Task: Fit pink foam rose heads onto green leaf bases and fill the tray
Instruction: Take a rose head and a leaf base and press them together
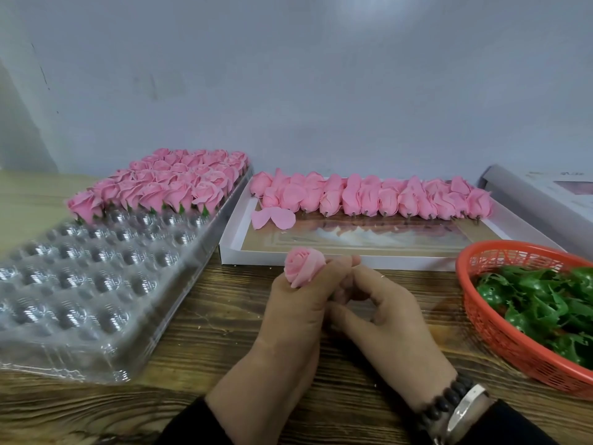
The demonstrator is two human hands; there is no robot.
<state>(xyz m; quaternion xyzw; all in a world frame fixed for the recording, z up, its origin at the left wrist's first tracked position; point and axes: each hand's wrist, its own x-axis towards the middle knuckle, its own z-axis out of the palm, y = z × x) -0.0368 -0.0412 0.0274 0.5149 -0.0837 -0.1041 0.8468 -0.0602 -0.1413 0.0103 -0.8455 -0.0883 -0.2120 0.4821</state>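
Pink rose in hand: one pink foam rose head (303, 266) sticks up out of the left hand (295, 303), over the near middle of the desk (199, 322).
Left hand: its fingers (345, 263) are curled round the lower part of the rose and hold it tight.
Right hand: the right hand (390, 319) is just beside the left one and touches it. Its fingers (362, 284) are bent in toward the bottom of the rose. I cannot tell if they pinch anything there.
Wrist: a dark bead bracelet (444, 399) and a silver watch (467, 406) sit on the right wrist.
Clear tray: a see-through plastic tray (96, 284) with round cups lies on the left. Its far rows are full of finished roses (160, 184) with a bit of green under them. Its near cups hold nothing.
White box: a flat white box (353, 261) lies in the middle, far from the hands. A long row of loose rose heads (369, 197) lies along its far side. A few loose pink petals (272, 218) lie at the left end of the row.
Orange basket: an orange mesh basket (500, 335) on the right holds a pile of green leaf bases (545, 306).
Far right: a white box edge (545, 191) shows at the far right.
Wall: a plain pale wall (288, 75) stands behind the desk.
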